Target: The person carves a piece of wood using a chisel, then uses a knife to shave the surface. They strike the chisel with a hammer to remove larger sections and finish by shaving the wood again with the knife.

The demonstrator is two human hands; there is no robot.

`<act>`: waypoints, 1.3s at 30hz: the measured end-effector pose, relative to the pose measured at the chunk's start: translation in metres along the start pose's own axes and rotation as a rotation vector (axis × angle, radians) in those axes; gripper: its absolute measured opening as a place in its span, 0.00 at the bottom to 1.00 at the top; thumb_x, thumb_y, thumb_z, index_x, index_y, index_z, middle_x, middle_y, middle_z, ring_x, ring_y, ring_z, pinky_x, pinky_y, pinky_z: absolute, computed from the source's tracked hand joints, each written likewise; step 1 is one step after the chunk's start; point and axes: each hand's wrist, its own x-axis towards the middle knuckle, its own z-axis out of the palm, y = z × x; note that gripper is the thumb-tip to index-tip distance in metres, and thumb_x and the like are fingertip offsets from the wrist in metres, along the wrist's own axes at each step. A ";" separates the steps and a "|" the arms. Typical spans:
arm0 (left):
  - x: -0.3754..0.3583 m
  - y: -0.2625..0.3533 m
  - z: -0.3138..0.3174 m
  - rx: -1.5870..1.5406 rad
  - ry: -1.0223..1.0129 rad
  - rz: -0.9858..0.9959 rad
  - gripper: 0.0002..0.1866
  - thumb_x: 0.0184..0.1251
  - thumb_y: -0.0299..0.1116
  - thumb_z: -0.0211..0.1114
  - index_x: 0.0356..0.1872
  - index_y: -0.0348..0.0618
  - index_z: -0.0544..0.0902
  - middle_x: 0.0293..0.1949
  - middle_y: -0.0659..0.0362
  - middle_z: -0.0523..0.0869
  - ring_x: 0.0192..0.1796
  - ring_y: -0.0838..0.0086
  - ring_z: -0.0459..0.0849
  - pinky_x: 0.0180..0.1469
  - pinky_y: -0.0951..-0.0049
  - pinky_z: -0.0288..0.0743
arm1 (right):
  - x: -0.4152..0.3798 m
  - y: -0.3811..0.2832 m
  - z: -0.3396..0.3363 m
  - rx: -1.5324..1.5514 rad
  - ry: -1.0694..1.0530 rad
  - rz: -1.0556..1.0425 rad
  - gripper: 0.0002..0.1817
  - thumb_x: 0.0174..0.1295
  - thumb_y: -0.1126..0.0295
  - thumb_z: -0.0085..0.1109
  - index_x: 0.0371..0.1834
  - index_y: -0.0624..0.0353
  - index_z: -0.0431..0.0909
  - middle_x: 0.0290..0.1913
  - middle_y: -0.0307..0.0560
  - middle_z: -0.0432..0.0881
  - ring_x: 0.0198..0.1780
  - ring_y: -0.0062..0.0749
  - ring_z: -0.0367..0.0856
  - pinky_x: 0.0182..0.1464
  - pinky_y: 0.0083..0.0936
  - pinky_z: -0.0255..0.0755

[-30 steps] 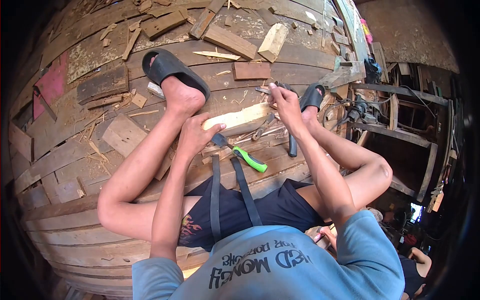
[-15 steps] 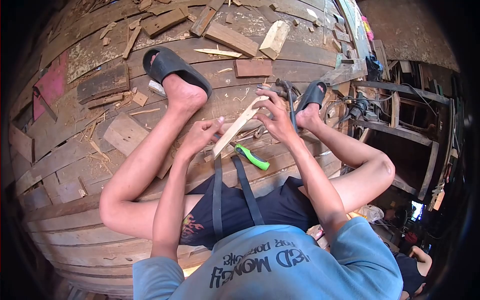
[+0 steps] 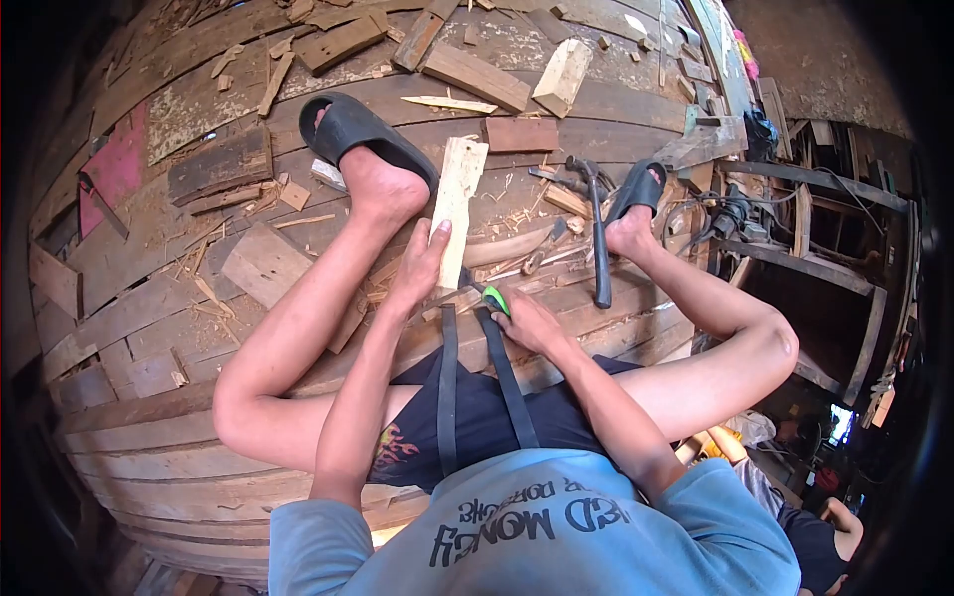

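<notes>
Left hand (image 3: 421, 266) — one pale board (image 3: 460, 194); right hand (image 3: 528, 322) — one green-handled tool (image 3: 493, 298)

Hammer (image 3: 601, 248) on floor (image 3: 636, 111), between chisel (image 3: 494, 299) and right sandal (image 3: 637, 187).

Woodworking workshop | plank floor (image 3: 139, 303) | scattered offcuts (image 3: 477, 77), shavings (image 3: 214, 298) | hammer (image 3: 600, 233)

Plank floor (image 3: 614, 107): worn, littered with offcuts. A pink flat panel (image 3: 117, 174) lies toward the view's left side. A reddish-brown rectangular wooden block (image 3: 522, 135) lies near a pale angular wooden block (image 3: 563, 77) and a long brown wooden block (image 3: 477, 77). An open wooden frame (image 3: 795, 265) stands at right. Lower right: a person in a dark top (image 3: 815, 548), partly visible.
</notes>
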 end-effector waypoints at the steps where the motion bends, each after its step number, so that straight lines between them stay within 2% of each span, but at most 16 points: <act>1: 0.000 0.002 0.001 -0.027 0.014 0.018 0.25 0.79 0.53 0.50 0.47 0.34 0.72 0.40 0.49 0.79 0.46 0.69 0.75 0.54 0.67 0.69 | 0.002 0.001 -0.003 0.046 -0.087 -0.007 0.28 0.64 0.57 0.62 0.64 0.59 0.69 0.54 0.70 0.78 0.59 0.63 0.76 0.58 0.48 0.71; 2: -0.003 0.005 0.003 -0.017 0.055 0.016 0.25 0.79 0.52 0.49 0.47 0.34 0.72 0.43 0.48 0.79 0.48 0.67 0.75 0.55 0.65 0.67 | -0.003 0.000 -0.003 0.040 0.020 -0.031 0.21 0.65 0.61 0.60 0.55 0.62 0.72 0.45 0.67 0.82 0.51 0.62 0.79 0.51 0.50 0.72; 5: 0.004 -0.016 0.007 -0.080 0.158 0.115 0.24 0.79 0.51 0.48 0.47 0.35 0.72 0.43 0.45 0.80 0.48 0.63 0.78 0.55 0.63 0.68 | -0.018 -0.006 -0.024 0.012 0.047 0.103 0.21 0.64 0.61 0.61 0.56 0.62 0.73 0.43 0.66 0.83 0.49 0.62 0.80 0.48 0.49 0.73; 7: 0.002 -0.012 0.000 -0.039 0.132 0.066 0.23 0.79 0.50 0.48 0.47 0.34 0.72 0.43 0.42 0.80 0.48 0.60 0.79 0.55 0.62 0.69 | -0.037 -0.018 -0.040 0.090 0.115 0.093 0.19 0.65 0.64 0.59 0.55 0.62 0.73 0.40 0.68 0.83 0.47 0.65 0.81 0.49 0.51 0.74; 9: 0.004 -0.009 0.000 0.006 0.097 0.028 0.23 0.79 0.49 0.48 0.47 0.34 0.72 0.43 0.40 0.81 0.48 0.57 0.80 0.55 0.61 0.69 | -0.046 -0.010 -0.043 0.264 0.253 0.139 0.21 0.64 0.63 0.60 0.57 0.61 0.74 0.40 0.69 0.83 0.47 0.65 0.81 0.50 0.48 0.74; 11: 0.006 -0.008 0.004 0.080 0.086 -0.041 0.22 0.77 0.48 0.51 0.48 0.33 0.72 0.43 0.37 0.81 0.49 0.54 0.81 0.55 0.59 0.70 | -0.053 -0.011 -0.047 0.337 0.251 0.232 0.24 0.64 0.63 0.60 0.61 0.61 0.72 0.44 0.71 0.82 0.51 0.65 0.80 0.54 0.44 0.73; 15: 0.016 -0.042 0.019 0.160 0.025 -0.036 0.21 0.75 0.47 0.54 0.48 0.33 0.72 0.45 0.38 0.82 0.50 0.54 0.82 0.56 0.59 0.70 | -0.050 0.007 -0.037 0.467 0.390 0.098 0.29 0.63 0.66 0.58 0.67 0.61 0.67 0.55 0.70 0.78 0.59 0.62 0.76 0.61 0.43 0.69; 18: 0.025 -0.052 0.029 0.146 0.031 -0.130 0.22 0.75 0.47 0.56 0.51 0.34 0.72 0.49 0.40 0.82 0.52 0.55 0.82 0.58 0.61 0.70 | -0.046 -0.012 -0.040 0.290 0.555 -0.053 0.29 0.59 0.74 0.59 0.67 0.61 0.68 0.58 0.68 0.75 0.60 0.61 0.75 0.62 0.43 0.69; 19: 0.026 -0.049 0.031 0.153 0.028 -0.132 0.22 0.75 0.47 0.56 0.51 0.34 0.72 0.49 0.40 0.82 0.52 0.55 0.82 0.58 0.61 0.70 | -0.043 -0.015 -0.038 0.298 0.555 -0.051 0.29 0.59 0.74 0.59 0.67 0.61 0.68 0.58 0.68 0.75 0.60 0.61 0.75 0.62 0.43 0.69; 21: 0.028 -0.046 0.036 -0.059 0.007 -0.392 0.23 0.77 0.48 0.51 0.51 0.34 0.73 0.50 0.40 0.82 0.54 0.55 0.81 0.61 0.60 0.69 | -0.038 -0.022 -0.034 0.320 0.472 -0.038 0.30 0.59 0.74 0.59 0.68 0.62 0.67 0.59 0.68 0.74 0.61 0.61 0.74 0.62 0.43 0.69; 22: 0.028 -0.049 0.038 -0.052 0.001 -0.394 0.23 0.77 0.48 0.51 0.51 0.34 0.73 0.50 0.40 0.82 0.54 0.55 0.81 0.61 0.60 0.69 | -0.031 -0.019 -0.025 0.290 0.475 -0.068 0.33 0.60 0.74 0.60 0.71 0.60 0.64 0.56 0.70 0.75 0.57 0.63 0.76 0.59 0.46 0.71; 24: 0.029 -0.063 0.041 -0.016 0.064 -0.269 0.30 0.80 0.53 0.43 0.56 0.31 0.74 0.56 0.39 0.81 0.59 0.54 0.79 0.65 0.61 0.66 | -0.025 -0.025 -0.015 0.298 0.415 -0.004 0.34 0.60 0.74 0.60 0.72 0.59 0.65 0.53 0.69 0.78 0.55 0.64 0.78 0.58 0.45 0.72; 26: 0.041 -0.091 0.040 0.001 0.039 -0.325 0.34 0.80 0.56 0.39 0.60 0.29 0.74 0.58 0.38 0.79 0.62 0.53 0.78 0.67 0.61 0.64 | -0.028 -0.034 -0.012 0.286 0.307 0.068 0.36 0.63 0.73 0.60 0.76 0.55 0.61 0.44 0.71 0.82 0.49 0.68 0.80 0.54 0.47 0.74; 30: 0.033 -0.073 0.042 0.171 0.027 -0.376 0.42 0.79 0.61 0.31 0.64 0.26 0.73 0.62 0.34 0.77 0.67 0.48 0.74 0.69 0.61 0.62 | -0.031 -0.032 -0.003 0.183 0.336 0.023 0.36 0.66 0.69 0.58 0.78 0.49 0.57 0.41 0.73 0.81 0.46 0.68 0.80 0.52 0.49 0.74; 32: 0.034 -0.073 0.041 0.254 0.034 -0.392 0.42 0.79 0.61 0.30 0.62 0.26 0.74 0.60 0.32 0.77 0.67 0.44 0.74 0.69 0.58 0.62 | -0.036 -0.041 -0.005 0.156 0.277 0.143 0.36 0.68 0.66 0.56 0.79 0.45 0.54 0.40 0.74 0.81 0.45 0.68 0.80 0.51 0.49 0.74; 39: 0.030 -0.057 0.048 0.354 0.107 -0.410 0.42 0.79 0.59 0.29 0.56 0.25 0.79 0.55 0.27 0.78 0.64 0.36 0.73 0.68 0.51 0.62 | -0.040 -0.044 0.006 0.247 0.324 0.135 0.34 0.70 0.64 0.53 0.79 0.45 0.55 0.42 0.74 0.80 0.43 0.67 0.80 0.49 0.51 0.74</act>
